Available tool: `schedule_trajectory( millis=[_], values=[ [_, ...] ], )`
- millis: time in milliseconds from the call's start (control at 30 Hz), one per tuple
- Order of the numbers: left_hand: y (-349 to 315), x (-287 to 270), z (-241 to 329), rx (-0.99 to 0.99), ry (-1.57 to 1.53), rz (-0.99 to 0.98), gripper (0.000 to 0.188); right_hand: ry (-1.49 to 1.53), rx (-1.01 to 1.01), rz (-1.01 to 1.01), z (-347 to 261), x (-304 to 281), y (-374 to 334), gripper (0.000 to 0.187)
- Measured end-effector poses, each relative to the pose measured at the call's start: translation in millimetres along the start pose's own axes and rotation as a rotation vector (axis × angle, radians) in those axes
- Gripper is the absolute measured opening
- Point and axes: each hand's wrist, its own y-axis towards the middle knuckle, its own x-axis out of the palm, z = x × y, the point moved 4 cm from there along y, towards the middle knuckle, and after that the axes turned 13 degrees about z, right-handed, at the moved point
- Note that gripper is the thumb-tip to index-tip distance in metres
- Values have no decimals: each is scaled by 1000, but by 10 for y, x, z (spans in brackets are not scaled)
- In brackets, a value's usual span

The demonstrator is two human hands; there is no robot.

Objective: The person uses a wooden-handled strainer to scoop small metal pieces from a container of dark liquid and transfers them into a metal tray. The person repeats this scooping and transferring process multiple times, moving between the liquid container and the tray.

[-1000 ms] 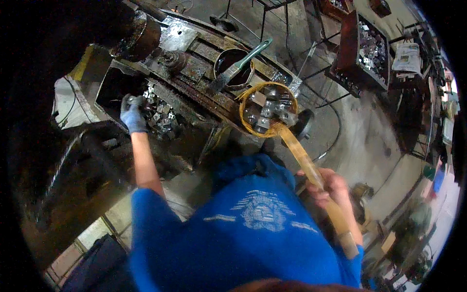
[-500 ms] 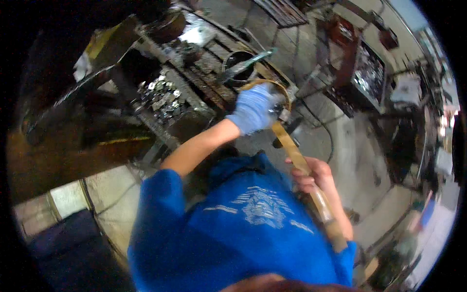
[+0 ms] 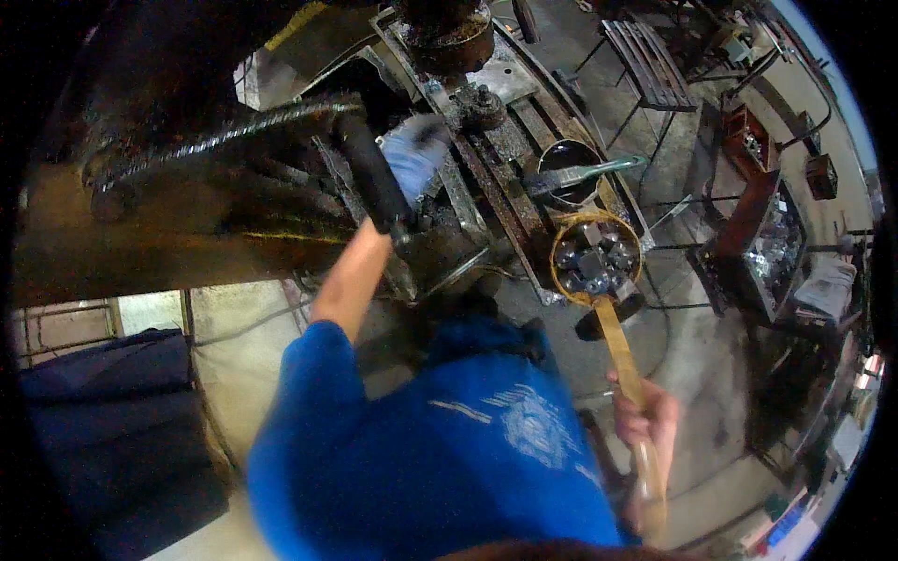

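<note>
My right hand (image 3: 645, 416), bare, is wrapped around the flat wooden handle of a long-handled round scoop (image 3: 619, 351). The scoop's basket has a yellowish rim and holds several shiny metal pieces (image 3: 594, 262). It sits at the near right corner of the grimy slotted machine table (image 3: 510, 182). My left hand (image 3: 412, 159) wears a blue-grey glove and reaches in beside the table's left edge. A dark machine lever (image 3: 369, 168) crosses in front of its wrist. The glove's fingertips are dark and smeared, so their grip does not show.
A round black pot (image 3: 569, 150) with a green-handled brush (image 3: 599, 171) across it stands beyond the scoop. The machine head (image 3: 444, 42) overhangs the table's far end. At right are a tray of metal parts (image 3: 781, 238) and a slatted stool (image 3: 645, 61).
My left hand has left the scoop's basket and moved left past the table edge, behind the lever. My right hand still holds the scoop. The whole view has shifted.
</note>
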Motion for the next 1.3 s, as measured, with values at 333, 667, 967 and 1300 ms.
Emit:
schedule_trajectory(
  millis=[333, 667, 967, 1300],
  values=[
    [1306, -407, -2394, -223, 1470, -668, 76, 30, -70, 222, -29, 108, -57, 73],
    [1576, -466, -2916, -167, 1253, -1166, 77, 118, 63, 268, -9, -56, -9, 69],
    [1507, -349, -2723, 91, 1492, -1112, 61, 51, 87, 144, -63, -75, 17, 82],
    [1498, -365, -2588, -79, 1438, -797, 50, 145, 10, 247, -12, -32, 29, 76]
  ],
)
